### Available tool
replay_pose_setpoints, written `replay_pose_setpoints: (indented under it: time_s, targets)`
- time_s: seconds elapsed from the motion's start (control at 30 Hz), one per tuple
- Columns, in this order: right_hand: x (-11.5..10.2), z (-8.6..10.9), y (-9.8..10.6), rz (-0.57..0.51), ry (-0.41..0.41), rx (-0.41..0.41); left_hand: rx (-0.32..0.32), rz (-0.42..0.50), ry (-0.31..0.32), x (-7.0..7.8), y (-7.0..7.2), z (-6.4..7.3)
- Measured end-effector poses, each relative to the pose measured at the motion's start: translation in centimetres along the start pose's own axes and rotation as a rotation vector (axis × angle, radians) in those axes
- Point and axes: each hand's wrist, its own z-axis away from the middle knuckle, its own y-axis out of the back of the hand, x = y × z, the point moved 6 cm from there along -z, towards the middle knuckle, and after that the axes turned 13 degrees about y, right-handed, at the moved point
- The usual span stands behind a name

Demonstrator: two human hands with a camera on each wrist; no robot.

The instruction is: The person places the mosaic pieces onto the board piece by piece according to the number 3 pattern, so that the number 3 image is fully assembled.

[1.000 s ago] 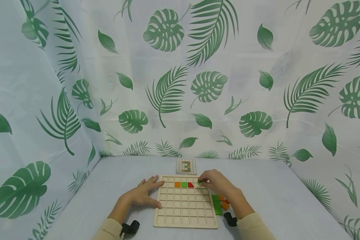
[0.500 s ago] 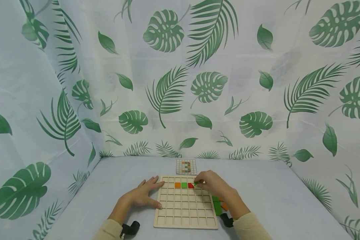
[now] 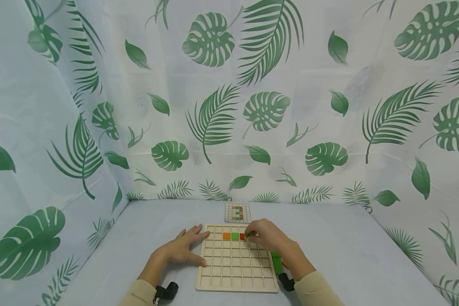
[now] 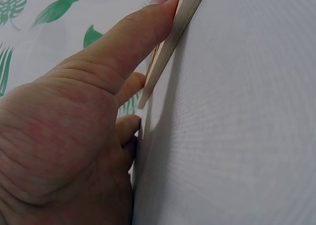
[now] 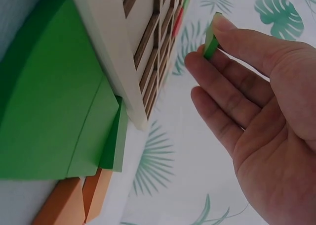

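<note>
A wooden grid board (image 3: 231, 272) lies on the table. In one of its upper rows sit an orange tile (image 3: 227, 236), a green tile (image 3: 235, 236) and a red tile (image 3: 242, 236), side by side. My left hand (image 3: 185, 247) rests at the board's left edge with fingers spread, its thumb (image 4: 128, 39) on the wooden rim. Between thumb and fingers, my right hand (image 3: 268, 234) pinches a small green piece (image 5: 210, 44) just right of the red tile. Its remaining fingers are bent loosely. The right hand partly covers the cells beneath it.
Loose green pieces (image 3: 277, 264) lie against the board's right side, with orange pieces (image 5: 61, 203) beside them, mostly behind the right forearm in the head view. A small printed grid card (image 3: 228, 212) lies beyond the board. Leaf-patterned cloth (image 3: 222, 170) hangs behind.
My right hand has moved left over the board with the green piece, up to the red tile. The left hand has stayed in place.
</note>
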Motion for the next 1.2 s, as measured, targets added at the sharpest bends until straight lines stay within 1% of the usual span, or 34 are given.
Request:
replay_pose_setpoints:
  time_s: [0.3, 0.63, 1.03, 1.2]
  targets:
    - [-0.4, -0.2, -0.2, 0.014, -0.002, -0.01, 0.0, -0.003, -0.013, 0.0, 0.0, 0.0]
    - [-0.8, -0.7, -0.7, 0.016, 0.036, -0.032, 0.005, -0.016, -0.02, 0.0, 0.0, -0.1]
    - [-1.2, -0.8, -0.9, 0.028, 0.062, -0.066, 0.003, -0.031, -0.001, 0.1, -0.1, 0.0]
    - [-1.2, -0.9, -1.1, 0.025, 0.052, -0.079, 0.007, -0.03, 0.007, 0.2, -0.1, 0.1]
